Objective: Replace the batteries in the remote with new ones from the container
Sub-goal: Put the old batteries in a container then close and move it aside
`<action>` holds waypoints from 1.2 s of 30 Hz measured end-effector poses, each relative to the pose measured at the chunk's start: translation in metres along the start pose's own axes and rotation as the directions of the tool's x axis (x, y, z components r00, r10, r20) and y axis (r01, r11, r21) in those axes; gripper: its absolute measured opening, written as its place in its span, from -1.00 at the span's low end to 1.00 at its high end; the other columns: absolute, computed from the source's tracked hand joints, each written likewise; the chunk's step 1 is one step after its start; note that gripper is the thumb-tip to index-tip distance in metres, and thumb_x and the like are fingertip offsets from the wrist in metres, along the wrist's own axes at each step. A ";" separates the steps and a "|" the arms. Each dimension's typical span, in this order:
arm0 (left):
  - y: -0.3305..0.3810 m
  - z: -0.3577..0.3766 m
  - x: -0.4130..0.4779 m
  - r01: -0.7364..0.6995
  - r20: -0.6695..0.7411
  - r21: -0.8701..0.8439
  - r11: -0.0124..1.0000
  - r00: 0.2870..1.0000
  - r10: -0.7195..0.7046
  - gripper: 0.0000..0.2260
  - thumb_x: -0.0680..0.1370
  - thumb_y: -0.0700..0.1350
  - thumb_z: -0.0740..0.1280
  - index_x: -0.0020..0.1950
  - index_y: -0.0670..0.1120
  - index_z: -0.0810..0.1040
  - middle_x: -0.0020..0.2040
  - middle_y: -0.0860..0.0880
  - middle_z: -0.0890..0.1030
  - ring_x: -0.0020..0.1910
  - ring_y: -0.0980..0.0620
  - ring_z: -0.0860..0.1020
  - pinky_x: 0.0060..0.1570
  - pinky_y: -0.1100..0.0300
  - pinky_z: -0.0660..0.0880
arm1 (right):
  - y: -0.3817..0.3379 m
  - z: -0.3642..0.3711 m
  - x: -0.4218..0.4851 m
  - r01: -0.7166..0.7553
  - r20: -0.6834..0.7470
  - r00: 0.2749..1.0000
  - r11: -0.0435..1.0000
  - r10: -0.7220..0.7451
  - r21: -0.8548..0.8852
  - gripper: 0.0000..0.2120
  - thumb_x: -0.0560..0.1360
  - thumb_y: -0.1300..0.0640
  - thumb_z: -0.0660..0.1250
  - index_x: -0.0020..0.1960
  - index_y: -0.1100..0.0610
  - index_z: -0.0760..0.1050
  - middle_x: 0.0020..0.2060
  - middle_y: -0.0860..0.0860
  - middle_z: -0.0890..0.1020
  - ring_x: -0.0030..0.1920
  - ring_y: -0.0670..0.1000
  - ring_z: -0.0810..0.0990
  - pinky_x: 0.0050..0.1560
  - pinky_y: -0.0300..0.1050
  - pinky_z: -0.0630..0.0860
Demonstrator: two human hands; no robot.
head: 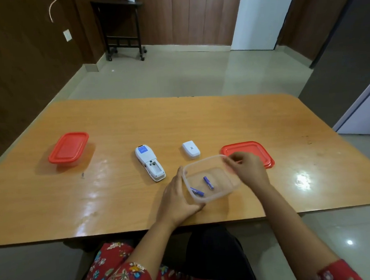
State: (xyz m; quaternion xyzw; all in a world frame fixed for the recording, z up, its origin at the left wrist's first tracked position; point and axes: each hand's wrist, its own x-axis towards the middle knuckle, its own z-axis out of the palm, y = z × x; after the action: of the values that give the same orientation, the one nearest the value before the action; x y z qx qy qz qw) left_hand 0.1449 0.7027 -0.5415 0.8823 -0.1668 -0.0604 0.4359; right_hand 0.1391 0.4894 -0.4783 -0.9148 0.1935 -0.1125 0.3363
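A clear plastic container [213,197] stands open near the table's front edge, with two purple batteries [208,182] lying in it. My left hand [179,196] grips its near-left corner. My right hand [248,168] holds its far-right rim. The white remote [147,159] lies face down to the left of the container, its battery bay open and seemingly empty. Its white battery cover [191,149] rests apart, behind the container. The container's red lid [254,149] lies flat behind my right hand.
A second container with a red lid [68,149] stands shut at the far left of the wooden table [118,198]. The table's front edge runs just below my wrists. A black rolling stand [123,29] is by the far wall.
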 end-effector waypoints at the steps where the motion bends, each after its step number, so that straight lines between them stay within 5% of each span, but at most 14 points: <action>1: 0.000 0.000 0.000 0.004 -0.006 -0.006 1.000 1.000 -0.004 0.04 0.23 0.13 0.50 0.56 0.03 -0.03 0.51 0.07 0.24 0.46 0.11 0.24 0.38 0.26 0.21 | 0.009 -0.009 0.011 -0.022 -0.091 0.996 0.999 0.026 0.048 -0.83 0.49 0.05 0.33 -0.03 0.09 0.65 -0.10 0.03 0.70 -0.08 0.03 0.62 -0.17 -0.16 0.41; 3: -0.001 0.002 0.000 0.014 -0.015 -0.015 1.000 1.000 -0.014 0.05 0.19 0.14 0.46 0.56 0.04 -0.03 0.50 0.08 0.25 0.45 0.11 0.25 0.39 0.18 0.25 | 0.032 -0.022 0.036 -0.055 -0.146 0.988 0.997 0.048 -0.046 -0.72 0.46 0.13 0.31 0.15 0.07 0.58 0.06 0.08 0.66 0.07 0.10 0.58 -0.03 -0.10 0.45; 7: -0.002 0.003 0.003 0.041 -0.035 -0.043 0.998 0.998 -0.043 0.06 0.19 0.09 0.47 0.56 0.04 -0.04 0.50 0.08 0.24 0.46 0.11 0.24 0.41 0.10 0.27 | 0.062 -0.028 0.079 0.067 0.264 0.962 0.883 0.066 -0.465 -0.14 0.32 0.04 0.44 0.52 -0.03 0.10 0.48 0.11 0.23 0.46 0.17 0.22 0.39 0.12 0.27; 10: -0.003 0.002 0.003 0.050 -0.039 -0.042 0.998 0.998 -0.051 0.06 0.19 0.07 0.48 0.56 0.04 -0.05 0.51 0.09 0.23 0.46 0.11 0.24 0.41 0.13 0.27 | 0.054 -0.023 0.106 0.258 0.595 0.791 0.804 0.142 -0.535 0.13 0.25 0.08 0.53 0.54 -0.08 -0.19 0.56 0.08 -0.09 0.54 0.14 -0.06 0.48 0.15 0.09; 12: -0.003 0.002 0.003 0.048 -0.041 -0.037 0.998 0.998 -0.050 0.05 0.20 0.06 0.49 0.56 0.04 -0.04 0.50 0.08 0.24 0.46 0.11 0.25 0.40 0.14 0.27 | 0.046 -0.019 0.115 0.318 0.655 0.703 0.700 0.278 -0.639 0.27 0.17 0.02 0.59 0.52 -0.09 -0.30 0.55 0.04 -0.21 0.55 0.15 -0.14 0.48 0.20 0.09; 14: -0.002 0.002 0.003 0.062 -0.045 -0.048 0.997 0.997 -0.064 0.04 0.20 0.07 0.48 0.56 0.07 -0.02 0.49 0.10 0.27 0.44 0.13 0.27 0.39 0.10 0.31 | 0.039 -0.018 0.117 0.335 0.624 0.712 0.626 0.320 -0.704 0.34 0.10 -0.06 0.63 0.52 -0.14 -0.29 0.55 0.00 -0.20 0.54 0.16 -0.04 0.44 0.24 0.19; 18: -0.001 0.002 0.002 0.076 -0.038 -0.060 0.995 0.996 -0.078 0.05 0.18 0.11 0.45 0.56 0.06 -0.03 0.50 0.11 0.25 0.45 0.13 0.26 0.39 0.10 0.30 | 0.039 -0.022 0.111 0.378 0.628 0.758 0.669 0.173 -0.640 0.18 0.08 -0.02 0.62 0.52 -0.13 0.00 0.44 0.05 0.25 0.36 0.18 0.37 0.27 0.12 0.42; 21: -0.001 0.002 0.003 0.062 -0.042 -0.050 0.997 0.997 -0.064 0.06 0.17 0.14 0.44 0.56 0.05 -0.03 0.50 0.10 0.25 0.46 0.12 0.25 0.40 0.08 0.30 | 0.040 -0.033 0.099 0.428 0.594 0.804 0.655 0.039 -0.623 -0.30 0.28 0.01 0.43 0.39 -0.08 0.31 0.20 0.07 0.54 0.17 0.15 0.53 0.03 -0.05 0.51; 24: -0.002 0.002 0.003 0.063 -0.037 -0.049 0.997 0.997 -0.065 0.06 0.18 0.14 0.44 0.56 0.06 -0.04 0.51 0.11 0.24 0.45 0.12 0.25 0.39 0.08 0.31 | 0.024 -0.055 0.087 0.408 0.357 0.909 0.635 -0.215 -0.656 -0.68 0.40 0.20 0.22 0.13 0.05 0.52 -0.02 0.14 0.63 0.01 0.22 0.59 -0.16 -0.04 0.51; 28: 0.001 -0.001 0.004 0.062 -0.027 -0.082 0.995 0.998 -0.065 0.06 0.18 0.18 0.44 0.56 0.05 -0.03 0.50 0.10 0.26 0.46 0.10 0.26 0.39 0.06 0.32 | -0.018 -0.077 0.071 0.373 0.195 0.925 0.689 -0.325 -0.621 -0.66 0.46 0.22 0.14 0.21 0.07 0.43 0.00 0.20 0.61 -0.03 0.26 0.57 -0.26 -0.06 0.33; 36: 0.002 -0.002 0.002 0.054 -0.030 -0.078 0.995 0.998 -0.057 0.04 0.21 0.24 0.44 0.55 0.08 -0.03 0.48 0.13 0.28 0.44 0.14 0.28 0.36 0.08 0.35 | -0.041 0.009 0.054 0.523 0.500 0.797 0.801 -0.338 -0.293 -0.61 0.45 0.30 0.15 0.24 0.13 0.48 0.08 0.20 0.58 0.14 0.22 0.50 0.03 0.01 0.42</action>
State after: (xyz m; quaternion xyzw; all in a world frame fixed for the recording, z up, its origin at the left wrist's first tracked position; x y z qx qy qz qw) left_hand 0.1465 0.7030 -0.5389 0.8700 -0.1329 -0.0648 0.4704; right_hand 0.2024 0.5003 -0.4539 -0.9862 -0.0833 0.0577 0.1313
